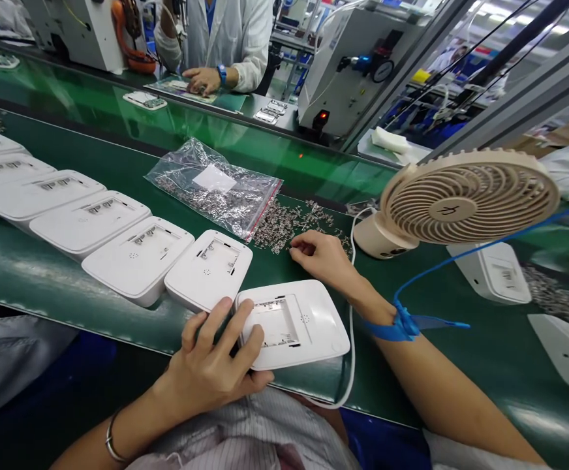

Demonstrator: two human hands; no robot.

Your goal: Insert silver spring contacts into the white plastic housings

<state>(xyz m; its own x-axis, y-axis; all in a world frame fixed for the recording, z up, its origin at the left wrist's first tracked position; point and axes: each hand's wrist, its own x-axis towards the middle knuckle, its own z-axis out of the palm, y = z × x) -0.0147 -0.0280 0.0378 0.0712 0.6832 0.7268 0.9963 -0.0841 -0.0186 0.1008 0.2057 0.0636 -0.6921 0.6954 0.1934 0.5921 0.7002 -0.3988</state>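
Gripping the near left edge of a white housing [326,326], my left hand [211,365] is spreading its fingers over the top while the thumb is pressing low at the near side. The housing is lying just in front of me on the green work surface [277,269], its rectangular recess facing up. My right hand [326,258] is hovering at the near edge of a heap of small metal pieces [277,225], its fingers curling in toward the thumb; I cannot tell whether they are pinching a piece. A clear plastic bag [177,170] is lying beside the heap, more pieces showing inside. Similar housings [135,261] are lining up to my left, and a beige fan [461,189] is standing to the right of my right hand.
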